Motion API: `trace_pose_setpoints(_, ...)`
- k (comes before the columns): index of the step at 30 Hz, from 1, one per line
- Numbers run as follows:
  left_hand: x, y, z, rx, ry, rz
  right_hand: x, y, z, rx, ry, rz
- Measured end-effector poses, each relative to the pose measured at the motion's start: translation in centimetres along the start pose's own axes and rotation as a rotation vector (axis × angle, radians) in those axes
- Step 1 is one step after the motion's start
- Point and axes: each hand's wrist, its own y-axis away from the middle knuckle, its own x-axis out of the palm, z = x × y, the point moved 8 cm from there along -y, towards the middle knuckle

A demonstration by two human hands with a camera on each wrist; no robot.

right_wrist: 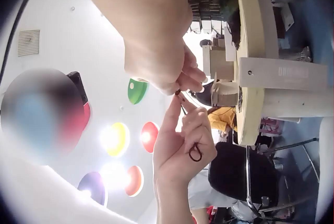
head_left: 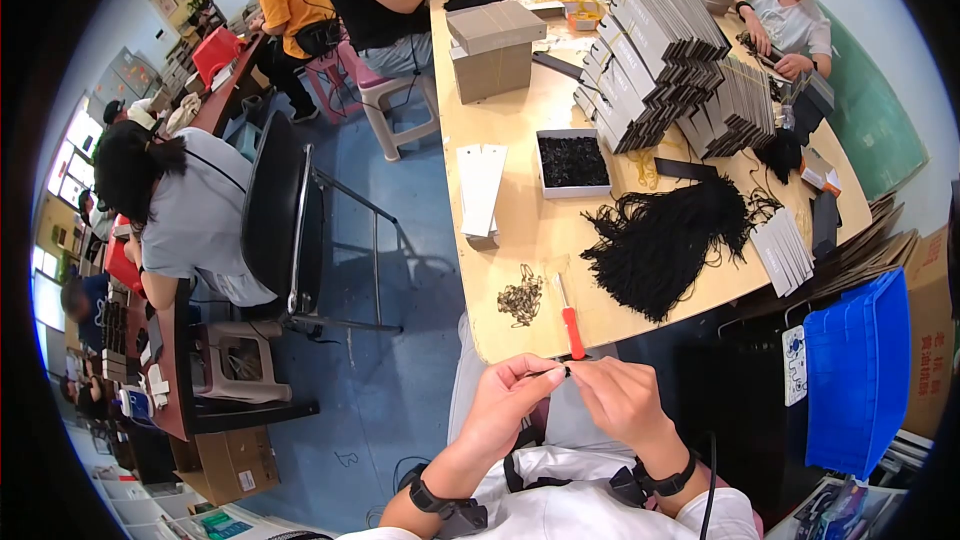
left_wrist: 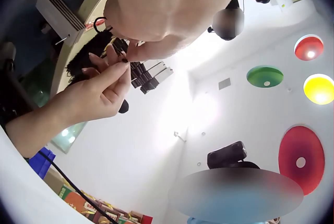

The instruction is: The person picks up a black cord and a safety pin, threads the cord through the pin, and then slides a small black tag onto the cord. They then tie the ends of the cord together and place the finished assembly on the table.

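Both hands meet at the table's front edge in the head view, fingertips nearly touching. Thumb and finger of my left hand pinch a small dark piece, and a thin black cord loop hangs against that hand's fingers. My right hand pinches the same small piece from the other side. What the piece is cannot be made out. Just beyond the fingertips lies a red-handled tool. A pile of small bronze-coloured metal pieces is left of it.
On the table are a bundle of black cords, a tray of black bits, white cards, stacked grey cards and a grey box. A blue bin stands at right. Other people sit around.
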Motion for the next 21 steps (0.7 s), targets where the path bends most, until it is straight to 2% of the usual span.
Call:
trace_pose_setpoints(2,0.1,-0.2,0.3,0.020,-0.003,-0.026,-0.2,0.0,0.0,-0.028,0.003,-0.019)
trace_pose_setpoints(4,-0.5,-0.5,0.2,0.160,-0.117,-0.087,0.0,0.3,-0.1,-0.061,0.075,0.022)
trace_pose_setpoints(5,-0.4,-0.3,0.1,0.160,-0.117,-0.086,0.0,0.4,-0.2,-0.060,0.076,0.022)
trace_pose_setpoints(7,-0.1,0.5,-1.4,0.262,-0.440,-0.134,-0.1,0.4,-0.3,-0.068,0.071,0.011)
trace_pose_setpoints(10,0.0,0.8,-1.8,0.319,-0.498,-0.156,-0.2,0.4,-0.1,-0.085,0.028,-0.045)
trace_pose_setpoints(17,-0.4,0.7,-1.4,0.269,-0.444,-0.120,0.0,0.8,-0.6,-0.017,-0.054,-0.067)
trace_pose_setpoints(21,-0.2,0.7,-1.0,0.189,-0.304,-0.079,0.0,0.9,-1.1,0.077,-0.177,-0.081)
